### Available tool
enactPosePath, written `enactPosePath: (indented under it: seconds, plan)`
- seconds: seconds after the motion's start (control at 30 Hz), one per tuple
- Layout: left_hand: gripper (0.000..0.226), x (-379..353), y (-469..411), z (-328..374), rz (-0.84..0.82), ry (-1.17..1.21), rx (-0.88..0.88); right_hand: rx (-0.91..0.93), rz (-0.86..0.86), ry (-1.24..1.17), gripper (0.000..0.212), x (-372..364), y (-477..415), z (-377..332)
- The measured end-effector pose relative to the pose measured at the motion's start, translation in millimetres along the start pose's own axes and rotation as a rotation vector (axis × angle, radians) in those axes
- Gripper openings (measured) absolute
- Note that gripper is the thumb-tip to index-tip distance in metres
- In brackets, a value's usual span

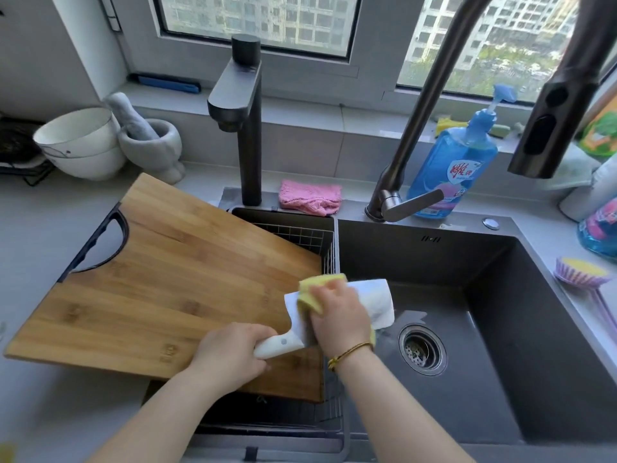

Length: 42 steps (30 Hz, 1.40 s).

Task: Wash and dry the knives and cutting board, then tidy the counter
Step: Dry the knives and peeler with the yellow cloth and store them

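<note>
A white cleaver [375, 304] lies across the edge of the dark sink [494, 295], its broad blade over the basin. My left hand [230, 354] grips its white handle. My right hand [337, 315] holds a yellow sponge [317, 289] and presses it on the blade; the middle of the blade is hidden under that hand. A large bamboo cutting board [160, 279] with a dark handle cut-out lies tilted, partly on the counter and partly over the wire basket [310, 238] in the left basin.
A pull-down faucet [430, 105] arches over the sink, a second dark tap [245, 105] behind the basket. A pink cloth [309, 197], blue soap bottle [454, 165], white bowls [80, 142], stone mortar [150, 142] and purple dish brush [582, 274] stand around.
</note>
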<state>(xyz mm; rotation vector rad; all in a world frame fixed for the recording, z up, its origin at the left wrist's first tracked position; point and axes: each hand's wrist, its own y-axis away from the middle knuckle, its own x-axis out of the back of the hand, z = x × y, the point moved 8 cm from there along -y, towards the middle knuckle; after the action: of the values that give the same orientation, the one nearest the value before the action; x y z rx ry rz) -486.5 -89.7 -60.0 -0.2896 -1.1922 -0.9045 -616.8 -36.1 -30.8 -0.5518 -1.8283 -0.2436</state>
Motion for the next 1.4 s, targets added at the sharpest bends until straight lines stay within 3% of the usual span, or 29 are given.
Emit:
enactPosePath:
  seconds: [0.07,0.1,0.17,0.27,0.33,0.43,0.5,0.53,0.57,0.67,0.77,0.83,0.9,0.97,1.07,1.13,1.2,1.27,1.4]
  plan:
    - [0.036,0,2,-2,-0.001,0.025,-0.005,0.206,0.056,0.013,0.028,2,11,-21]
    - [0.036,0,4,-4,0.003,0.034,-0.006,0.184,0.048,0.008,0.031,4,13,-12]
    - [0.034,0,7,-6,0.011,0.041,-0.009,-0.001,-0.007,0.015,0.036,8,11,31]
    - [0.033,1,9,-3,0.014,0.029,-0.021,-0.273,0.044,0.067,0.037,23,14,83]
    - [0.032,1,8,-1,0.009,0.014,-0.019,-0.305,0.065,0.098,0.036,27,15,73]
    - [0.031,0,7,-1,0.001,0.024,-0.014,-0.087,0.062,0.037,0.029,9,27,22]
    - [0.032,-1,9,-3,-0.008,0.025,-0.017,0.152,0.014,-0.06,0.038,3,42,-6]
    - [0.032,-1,10,-4,-0.01,0.022,-0.019,0.174,-0.035,-0.041,0.043,0,46,-3]
    - [0.032,-1,11,-5,-0.004,0.014,-0.024,0.133,-0.042,-0.032,0.042,0,48,10]
    - [0.032,0,15,-3,0.015,-0.042,-0.025,-0.211,0.027,-0.09,0.03,18,43,70]
    - [0.033,1,14,0,0.012,-0.108,0.015,-0.304,0.05,0.015,0.033,17,39,82]
    - [0.03,-2,13,0,0.005,-0.171,0.04,-0.241,0.062,0.038,0.03,16,40,55]
    - [0.018,-7,13,2,0.003,-0.223,0.05,-0.041,0.099,0.002,0.026,9,45,19]
    - [0.011,-7,15,5,0.012,-0.266,0.048,0.123,0.033,0.084,0.041,2,51,-4]
    - [0.015,-4,17,7,0.066,-0.242,0.047,0.164,0.064,0.007,0.038,9,50,10]
    - [0.032,3,22,16,0.178,-0.262,-0.053,0.023,0.113,0.026,0.029,15,46,48]
    - [0.056,1,26,20,0.174,-0.263,-0.122,-0.233,0.098,-0.01,0.025,21,44,94]
    - [0.075,-11,24,10,0.197,-0.196,-0.089,-0.438,-0.004,-0.143,0.025,19,51,127]
    - [0.089,-1,31,11,0.238,-0.179,-0.145,-0.557,0.218,-0.497,0.022,38,74,139]
